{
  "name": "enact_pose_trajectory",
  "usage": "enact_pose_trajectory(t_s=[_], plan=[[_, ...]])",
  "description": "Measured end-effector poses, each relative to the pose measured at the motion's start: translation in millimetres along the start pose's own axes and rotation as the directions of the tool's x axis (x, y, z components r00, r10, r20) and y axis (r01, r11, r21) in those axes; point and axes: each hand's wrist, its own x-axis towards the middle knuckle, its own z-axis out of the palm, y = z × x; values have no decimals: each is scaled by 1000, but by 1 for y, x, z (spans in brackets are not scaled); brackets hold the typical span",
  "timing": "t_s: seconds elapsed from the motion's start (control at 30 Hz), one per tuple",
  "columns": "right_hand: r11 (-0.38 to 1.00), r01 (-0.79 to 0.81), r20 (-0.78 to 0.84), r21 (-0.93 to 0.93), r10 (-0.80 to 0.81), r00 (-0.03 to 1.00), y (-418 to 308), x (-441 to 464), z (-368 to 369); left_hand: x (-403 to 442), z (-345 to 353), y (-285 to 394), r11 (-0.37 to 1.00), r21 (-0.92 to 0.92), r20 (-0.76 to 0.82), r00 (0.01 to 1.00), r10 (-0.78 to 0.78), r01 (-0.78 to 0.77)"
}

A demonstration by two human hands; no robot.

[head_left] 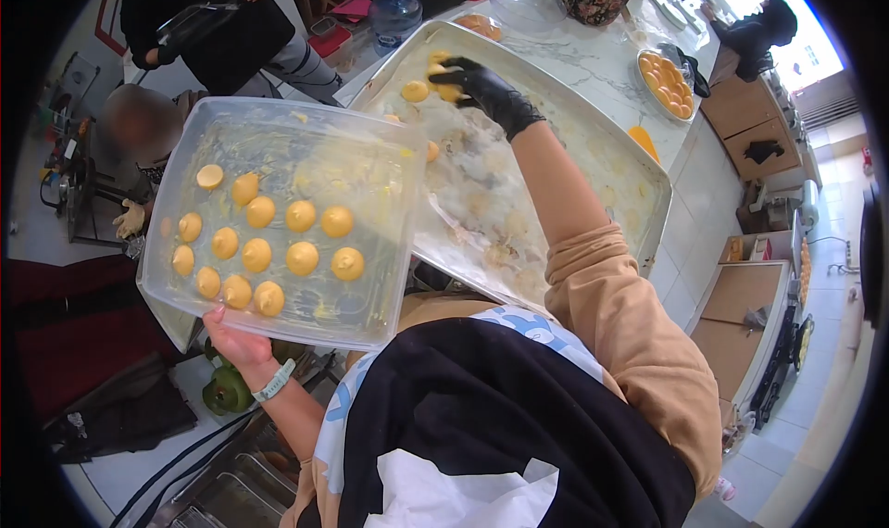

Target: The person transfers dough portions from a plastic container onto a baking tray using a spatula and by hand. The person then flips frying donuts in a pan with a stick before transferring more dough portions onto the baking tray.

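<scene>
The right hand (pixel 486 93), in a black glove, is partly open, its fingers curled over yellow mounds (pixel 416 91) at the far left corner of the metal tray (pixel 597 148); whether it grips one cannot be told. The bare left hand (pixel 243 343) is closed on the near edge of a clear plastic container (pixel 363 308), thumb over the rim, and holds it tilted beside the tray. Peaked yellow mounds sit spaced apart inside. Behind the tray lies the marble bench (pixel 593 56). Any print on the blue water bottle (pixel 395 17) is too small to read
</scene>
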Motion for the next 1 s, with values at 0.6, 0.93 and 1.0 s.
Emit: enact_pose_trajectory(t_s=[0.6,0.93,1.0], plan=[[767,46,-61,-640,-111,992,77,26,-76,1,-13,-5,994,-19,-146,984,107,-111],[497,143,-117,-856,-456,883,84,63,-110,-2,-12,-3,995,-10,-169,981,98,-101],[549,107,-155,-829,-410,899,85,61,-109,-2,-11,-4,995,-13,-173,980,95,-99]])
